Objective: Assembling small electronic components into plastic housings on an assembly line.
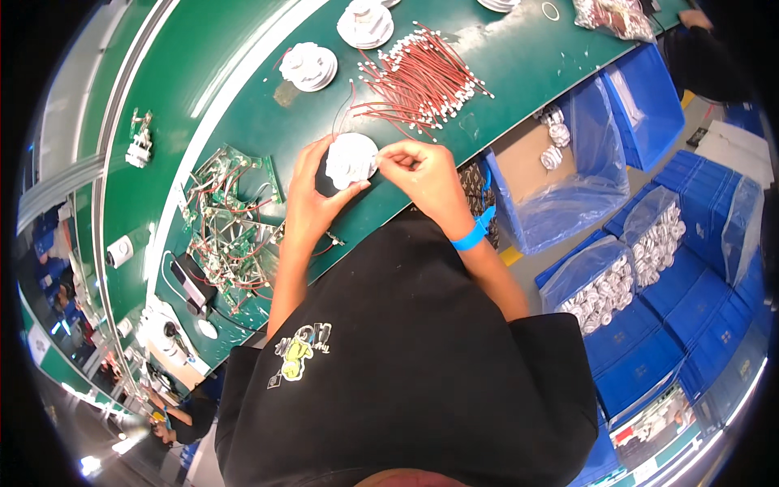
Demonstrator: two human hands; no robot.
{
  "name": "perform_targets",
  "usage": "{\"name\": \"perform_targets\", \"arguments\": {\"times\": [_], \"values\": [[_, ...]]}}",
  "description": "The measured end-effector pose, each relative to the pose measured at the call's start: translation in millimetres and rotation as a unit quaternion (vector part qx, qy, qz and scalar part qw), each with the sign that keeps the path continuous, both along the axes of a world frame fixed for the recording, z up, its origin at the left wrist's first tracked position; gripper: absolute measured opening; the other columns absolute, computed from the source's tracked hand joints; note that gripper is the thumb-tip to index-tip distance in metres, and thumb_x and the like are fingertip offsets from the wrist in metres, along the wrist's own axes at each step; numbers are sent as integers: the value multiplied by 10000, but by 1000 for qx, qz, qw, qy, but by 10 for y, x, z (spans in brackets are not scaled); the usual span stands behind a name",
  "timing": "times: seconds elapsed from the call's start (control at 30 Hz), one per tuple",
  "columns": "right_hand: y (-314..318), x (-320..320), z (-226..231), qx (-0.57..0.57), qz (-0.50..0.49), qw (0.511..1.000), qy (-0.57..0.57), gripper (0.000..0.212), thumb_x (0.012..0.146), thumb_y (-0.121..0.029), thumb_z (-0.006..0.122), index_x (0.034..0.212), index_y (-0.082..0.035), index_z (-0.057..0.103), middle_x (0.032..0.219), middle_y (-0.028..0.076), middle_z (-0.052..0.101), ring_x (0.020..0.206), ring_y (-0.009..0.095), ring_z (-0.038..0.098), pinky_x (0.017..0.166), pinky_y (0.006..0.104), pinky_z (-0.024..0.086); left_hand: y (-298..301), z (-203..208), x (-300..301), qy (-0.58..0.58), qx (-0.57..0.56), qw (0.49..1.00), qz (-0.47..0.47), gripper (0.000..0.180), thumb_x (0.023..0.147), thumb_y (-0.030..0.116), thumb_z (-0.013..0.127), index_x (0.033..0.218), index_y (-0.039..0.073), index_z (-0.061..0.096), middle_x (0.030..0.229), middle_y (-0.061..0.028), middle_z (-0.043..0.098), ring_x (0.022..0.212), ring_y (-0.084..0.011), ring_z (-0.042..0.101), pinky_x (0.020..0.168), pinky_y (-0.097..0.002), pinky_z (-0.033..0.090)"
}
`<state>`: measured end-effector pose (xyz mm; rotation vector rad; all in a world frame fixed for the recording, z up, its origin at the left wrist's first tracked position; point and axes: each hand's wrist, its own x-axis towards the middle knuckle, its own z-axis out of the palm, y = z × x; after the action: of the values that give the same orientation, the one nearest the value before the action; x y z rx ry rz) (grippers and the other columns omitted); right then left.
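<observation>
My left hand [315,195] is closed around the edge of a white round plastic housing [350,161], with its thumb along the near rim. My right hand [422,174] pinches at the housing's right edge; whatever lies between its fingertips is too small to make out. A thin dark red wire [337,118] rises from the housing's far side. Just beyond lies a pile of red wires with white connectors [430,77]. Two stacks of similar white round parts, a smaller one [309,66] and a larger one [365,24], stand at the back of the green bench.
Tangled green circuit boards with wires [231,215] lie to my left, near a small black device [193,284]. On the right, a lined blue bin [519,219] holds a few white parts. Blue crates [641,341] carry bags of white parts. Another person's arm [702,49] shows at upper right.
</observation>
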<state>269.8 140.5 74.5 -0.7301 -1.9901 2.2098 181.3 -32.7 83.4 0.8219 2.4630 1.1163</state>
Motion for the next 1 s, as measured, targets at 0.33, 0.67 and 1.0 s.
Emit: {"name": "perform_targets", "arguments": {"times": [0.33, 0.67, 1.0], "values": [[-27, 3, -235, -147, 31, 989, 11, 127, 850, -56, 673, 899, 58, 696, 807, 43, 685, 729, 64, 600, 662, 217, 493, 67, 7, 32, -49, 20, 998, 21, 754, 653, 164, 867, 1301, 16, 512, 1225, -150, 560, 1142, -276, 567, 986, -373, 447], [-92, -87, 21, -60, 56, 997, -5, 113, 828, -55, 665, 812, 58, 668, 741, 54, 687, 690, 79, 624, 635, 248, 504, 31, 67, 212, -78, 45, 989, 120, 736, 647, 179, 878, 1276, 20, 529, 1201, -132, 586, 1138, -254, 579, 984, -359, 450], [29, -309, 174, 150, -35, 986, 67, 431, 826, -84, 687, 1213, 36, 541, 916, 104, 679, 766, 167, 576, 727, 320, 474, -813, 582, -533, 51, 7, 986, 158, 328, 852, 117, 671, 1171, 47, 642, 1293, -122, 592, 1224, -279, 537, 1042, -365, 392]]}}
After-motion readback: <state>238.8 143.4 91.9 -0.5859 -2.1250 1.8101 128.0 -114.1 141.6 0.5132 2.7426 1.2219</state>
